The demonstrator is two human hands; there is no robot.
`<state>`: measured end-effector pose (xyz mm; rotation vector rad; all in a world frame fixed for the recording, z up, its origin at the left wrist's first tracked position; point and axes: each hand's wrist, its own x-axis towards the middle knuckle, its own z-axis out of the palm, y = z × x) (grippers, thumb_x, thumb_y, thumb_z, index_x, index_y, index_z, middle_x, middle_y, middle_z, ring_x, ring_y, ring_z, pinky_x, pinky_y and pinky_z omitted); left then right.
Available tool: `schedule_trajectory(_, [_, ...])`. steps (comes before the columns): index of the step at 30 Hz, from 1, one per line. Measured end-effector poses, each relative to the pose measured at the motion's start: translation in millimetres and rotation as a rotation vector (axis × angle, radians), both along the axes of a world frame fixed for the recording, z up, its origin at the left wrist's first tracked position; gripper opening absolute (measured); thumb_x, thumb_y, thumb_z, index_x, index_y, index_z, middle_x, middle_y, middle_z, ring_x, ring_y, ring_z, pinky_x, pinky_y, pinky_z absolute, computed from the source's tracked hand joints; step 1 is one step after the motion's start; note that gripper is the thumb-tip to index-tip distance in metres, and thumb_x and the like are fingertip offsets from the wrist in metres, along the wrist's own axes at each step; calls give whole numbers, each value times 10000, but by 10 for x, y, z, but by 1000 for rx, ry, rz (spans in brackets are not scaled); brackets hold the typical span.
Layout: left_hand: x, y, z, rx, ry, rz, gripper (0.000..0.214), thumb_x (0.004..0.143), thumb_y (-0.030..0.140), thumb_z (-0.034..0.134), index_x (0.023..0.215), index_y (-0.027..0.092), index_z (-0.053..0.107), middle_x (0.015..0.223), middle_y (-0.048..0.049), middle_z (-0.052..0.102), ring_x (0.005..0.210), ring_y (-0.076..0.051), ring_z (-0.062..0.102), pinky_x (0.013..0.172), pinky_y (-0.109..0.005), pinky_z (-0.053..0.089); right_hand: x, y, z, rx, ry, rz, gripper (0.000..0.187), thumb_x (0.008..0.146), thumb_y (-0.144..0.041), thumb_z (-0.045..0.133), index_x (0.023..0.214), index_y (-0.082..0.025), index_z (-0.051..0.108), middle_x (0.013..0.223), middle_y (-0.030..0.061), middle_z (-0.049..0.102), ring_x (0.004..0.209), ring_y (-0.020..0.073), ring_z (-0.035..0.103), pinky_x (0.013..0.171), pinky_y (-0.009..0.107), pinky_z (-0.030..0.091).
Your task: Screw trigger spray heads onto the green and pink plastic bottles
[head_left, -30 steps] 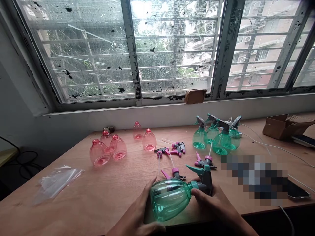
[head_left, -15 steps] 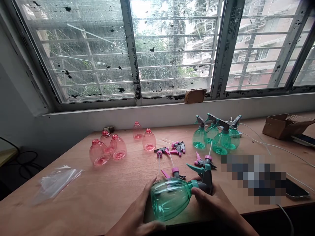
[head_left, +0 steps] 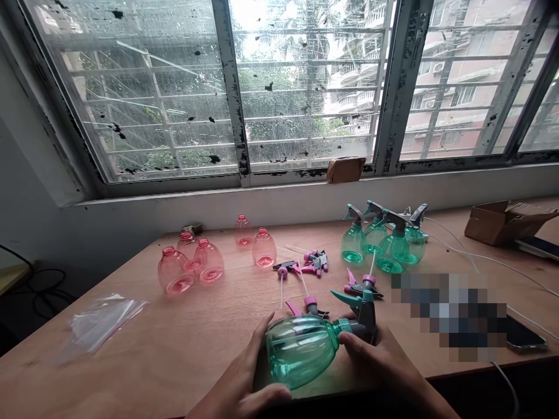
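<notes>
A green see-through spray bottle (head_left: 301, 352) lies tilted on its side between my hands near the table's front edge, its grey and teal trigger head (head_left: 364, 317) pointing right. My left hand (head_left: 253, 372) is closed around the bottle's base end. With the thumb on the neck, my right hand (head_left: 371, 349) grips the bottle by its trigger head; some of its fingers are hidden behind. Just beyond the bottle lies a pink and grey spray head (head_left: 311, 305) with a thin tube. Another pink spray head (head_left: 365, 286) rests farther right, and more pink spray heads (head_left: 314, 265) lie behind.
Several pink bottles without heads (head_left: 208, 262) stand at the back left. Several green spray bottles (head_left: 393, 250) stand at the back right. Plastic bags (head_left: 102, 323) lie left on the wooden table (head_left: 183, 337). A cardboard box (head_left: 502, 224), cables and a phone (head_left: 526, 334) are at right.
</notes>
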<state>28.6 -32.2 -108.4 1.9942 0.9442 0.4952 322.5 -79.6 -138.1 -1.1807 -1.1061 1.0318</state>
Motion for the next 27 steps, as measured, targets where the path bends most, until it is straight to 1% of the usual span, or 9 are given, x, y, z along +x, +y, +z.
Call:
schedule_trajectory(3, [32, -19, -10, 11, 23, 20, 1107, 831, 289, 844, 1685, 344, 143, 1756, -31, 272, 1612, -369, 226, 1325, -514, 203, -4, 0, -11, -1, 3, 19, 561, 744, -650, 835, 981, -154, 725, 548, -34, 591, 510, 183, 527, 526, 306, 399])
schedule_trajectory(6, [24, -18, -32, 33, 8, -5, 1139, 825, 369, 864, 1690, 336, 124, 1755, -40, 275, 1604, -381, 242, 1321, -515, 213, -5, 2, -25, -4, 3, 19, 569, 745, -645, 838, 995, -148, 717, 537, -35, 599, 501, 184, 535, 527, 307, 387])
schedule_trajectory(9, [-6, -28, -8, 41, -57, -43, 953, 957, 569, 684, 1694, 294, 146, 1760, -47, 258, 1614, -375, 218, 1328, -504, 184, -3, 4, -34, 2, 13, 23, 568, 749, -637, 842, 997, -143, 711, 536, -38, 601, 496, 175, 532, 522, 294, 374])
schedule_trajectory(12, [-16, -44, 41, 14, -56, -24, 759, 1055, 572, 501, 1689, 306, 179, 1760, -20, 256, 1620, -351, 213, 1330, -505, 173, 0, 5, -37, 6, 29, 30, 569, 742, -630, 854, 989, -139, 711, 538, -40, 601, 497, 166, 524, 520, 284, 363])
schedule_trajectory(18, [23, -27, 5, 26, 21, 0, 1056, 886, 308, 793, 1693, 334, 112, 1765, -23, 240, 1614, -344, 234, 1330, -508, 185, -7, 5, -45, -16, 24, -13, 600, 716, -660, 858, 1000, -151, 713, 524, -37, 605, 490, 180, 535, 515, 292, 358])
schedule_trajectory(21, [20, -22, -22, 37, 10, -14, 1115, 848, 317, 847, 1691, 340, 117, 1759, -30, 258, 1609, -342, 248, 1329, -500, 197, -14, 8, -52, -15, 8, -29, 612, 698, -682, 854, 982, -155, 725, 519, -38, 603, 481, 181, 536, 510, 294, 371])
schedule_trajectory(23, [6, -23, -14, 46, -39, -35, 1031, 903, 436, 798, 1689, 342, 137, 1758, -24, 265, 1613, -352, 233, 1330, -503, 184, -17, 10, -56, -13, -1, -28, 613, 701, -688, 847, 977, -152, 732, 513, -38, 603, 478, 178, 534, 506, 293, 379])
schedule_trajectory(25, [-10, -27, 9, 42, -79, -44, 853, 1003, 546, 632, 1687, 334, 169, 1758, -14, 267, 1618, -352, 218, 1330, -499, 175, -18, 10, -58, -10, -1, -19, 606, 713, -681, 842, 982, -149, 732, 510, -38, 601, 474, 174, 530, 503, 291, 379])
schedule_trajectory(27, [-19, -33, 31, 26, -83, -34, 736, 1063, 572, 488, 1686, 330, 179, 1758, -5, 268, 1622, -339, 210, 1330, -490, 179, -17, 9, -56, -10, 6, -10, 598, 718, -668, 846, 987, -148, 726, 509, -41, 596, 470, 170, 525, 502, 291, 376])
